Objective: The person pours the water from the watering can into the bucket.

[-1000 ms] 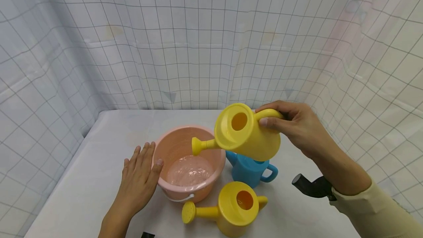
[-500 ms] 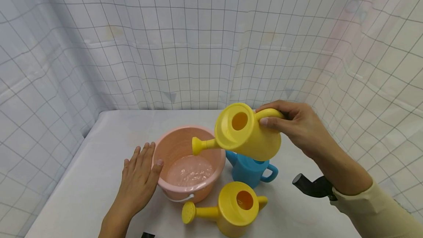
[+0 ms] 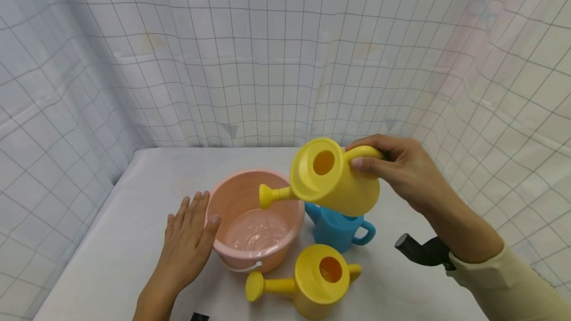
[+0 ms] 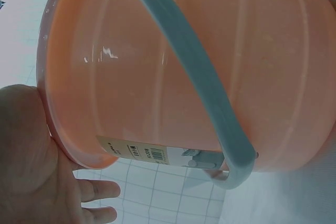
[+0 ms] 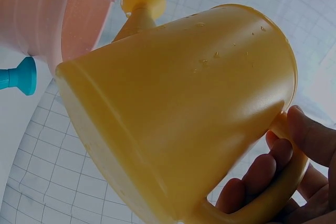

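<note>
A yellow watering can (image 3: 334, 177) is held up by its handle in my right hand (image 3: 401, 167), fingers curled round the handle (image 5: 278, 192). It tilts to the left, its spout head (image 3: 266, 196) over the pink bucket (image 3: 256, 261). Water (image 3: 256, 232) with a rippled surface lies in the bottom of the bucket. My left hand (image 3: 187, 241) rests against the bucket's left rim with straight fingers. In the left wrist view the bucket's grey-white bail handle (image 4: 199, 77) hangs down its side. Water drops dot the can's wall in the right wrist view.
A second yellow watering can (image 3: 316, 286) stands in front of the bucket, spout pointing left. Behind the raised can, partly hidden, is a blue watering can (image 3: 336, 232). White sheeting with a grid pattern (image 3: 267, 53) surrounds the white table (image 3: 111, 241).
Both hands, the bucket and the tilted watering can keep practically the same places. Only the ripples on the water in the bucket differ.
</note>
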Tool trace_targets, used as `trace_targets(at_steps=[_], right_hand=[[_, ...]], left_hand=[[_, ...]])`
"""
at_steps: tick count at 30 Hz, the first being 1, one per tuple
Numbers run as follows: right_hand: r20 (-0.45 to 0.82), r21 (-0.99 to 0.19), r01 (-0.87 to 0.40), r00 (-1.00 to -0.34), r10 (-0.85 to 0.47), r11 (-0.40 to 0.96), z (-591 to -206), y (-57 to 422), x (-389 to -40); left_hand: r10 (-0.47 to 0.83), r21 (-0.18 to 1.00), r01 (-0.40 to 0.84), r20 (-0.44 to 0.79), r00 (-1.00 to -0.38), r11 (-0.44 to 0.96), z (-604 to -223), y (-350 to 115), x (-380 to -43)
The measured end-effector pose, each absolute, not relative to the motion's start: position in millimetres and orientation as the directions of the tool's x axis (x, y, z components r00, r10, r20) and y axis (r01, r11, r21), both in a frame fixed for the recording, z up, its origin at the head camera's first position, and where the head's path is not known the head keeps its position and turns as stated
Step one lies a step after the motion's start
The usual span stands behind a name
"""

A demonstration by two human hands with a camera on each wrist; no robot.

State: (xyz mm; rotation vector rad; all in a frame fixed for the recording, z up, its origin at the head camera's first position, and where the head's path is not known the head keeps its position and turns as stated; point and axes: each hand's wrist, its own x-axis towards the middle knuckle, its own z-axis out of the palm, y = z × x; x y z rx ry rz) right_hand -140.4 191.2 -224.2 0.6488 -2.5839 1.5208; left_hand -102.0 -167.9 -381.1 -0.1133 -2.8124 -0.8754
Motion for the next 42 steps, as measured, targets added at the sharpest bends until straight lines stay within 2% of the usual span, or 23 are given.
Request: trace_targets(at_steps=[42], right_hand=[[0.279,-0.811,-0.407,-0.900,-0.335,0.420,-222.8,190.5,-141.2]], left_hand=[[0.024,0.543,0.137,0.210,-0.977,0.828,-381.8,-168.3,-102.3]])
